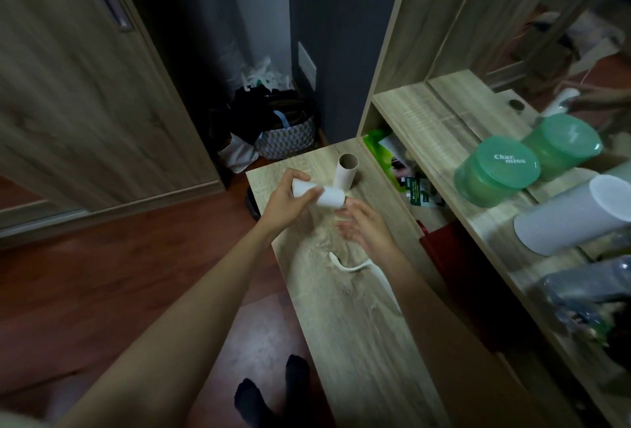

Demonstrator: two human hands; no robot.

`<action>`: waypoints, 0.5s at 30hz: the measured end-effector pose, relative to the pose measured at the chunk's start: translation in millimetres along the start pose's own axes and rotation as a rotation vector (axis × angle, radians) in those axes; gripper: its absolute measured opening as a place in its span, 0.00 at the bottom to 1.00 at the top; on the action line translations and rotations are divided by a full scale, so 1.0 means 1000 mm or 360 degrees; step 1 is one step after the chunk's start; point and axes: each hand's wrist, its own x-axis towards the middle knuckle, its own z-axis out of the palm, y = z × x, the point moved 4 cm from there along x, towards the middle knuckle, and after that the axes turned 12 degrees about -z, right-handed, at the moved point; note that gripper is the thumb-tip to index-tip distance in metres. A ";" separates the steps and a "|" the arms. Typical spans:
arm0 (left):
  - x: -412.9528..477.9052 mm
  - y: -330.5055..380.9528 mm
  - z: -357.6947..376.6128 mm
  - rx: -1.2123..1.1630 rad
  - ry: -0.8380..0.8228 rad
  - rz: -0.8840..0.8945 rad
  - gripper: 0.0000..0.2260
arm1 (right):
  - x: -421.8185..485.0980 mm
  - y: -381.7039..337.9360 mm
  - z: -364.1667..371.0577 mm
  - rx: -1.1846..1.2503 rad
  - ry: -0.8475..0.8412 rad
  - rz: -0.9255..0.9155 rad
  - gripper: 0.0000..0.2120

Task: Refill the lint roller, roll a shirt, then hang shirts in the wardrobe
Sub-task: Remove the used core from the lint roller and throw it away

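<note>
Left hand [290, 195]: raised over the far end of the low wooden bench [351, 308], fingers and thumb wrapped around a white lint-roller refill [319, 193], which lies tilted in the grip with its free end pointing toward the right hand. Right hand [367, 226]: palm up, fingers loosely spread, holding nothing, just below and beside the refill's free end; contact with the refill cannot be told. Cardboard core [346, 171]: bare brown tube, standing on end near the bench's far edge, directly behind the refill. White lint-roller handle [348, 267]: thin curved piece lying flat on the bench top, partly hidden under the right forearm. Dark socks [273, 393]: two feet on the reddish wood floor [102, 274] beside the bench. Patterned basket [290, 137]: on the floor beyond the bench, filled with dark items and bags. Wardrobe door [68, 86]: pale wood, to the left. Shelf unit [444, 120]: to the right, carrying a green lidded tub [498, 170] printed "Char miss", with a mirror behind, and a white cylinder [573, 219] lying nearer the viewer.
</note>
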 end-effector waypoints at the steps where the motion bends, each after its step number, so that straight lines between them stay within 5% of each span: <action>1: 0.001 -0.001 0.000 -0.0018 -0.0032 -0.0027 0.09 | -0.002 0.000 0.004 0.0098 -0.0037 0.0013 0.11; 15: 0.001 -0.005 -0.007 -0.0321 -0.0421 -0.0470 0.05 | -0.011 -0.009 0.007 0.0297 -0.0154 -0.0028 0.09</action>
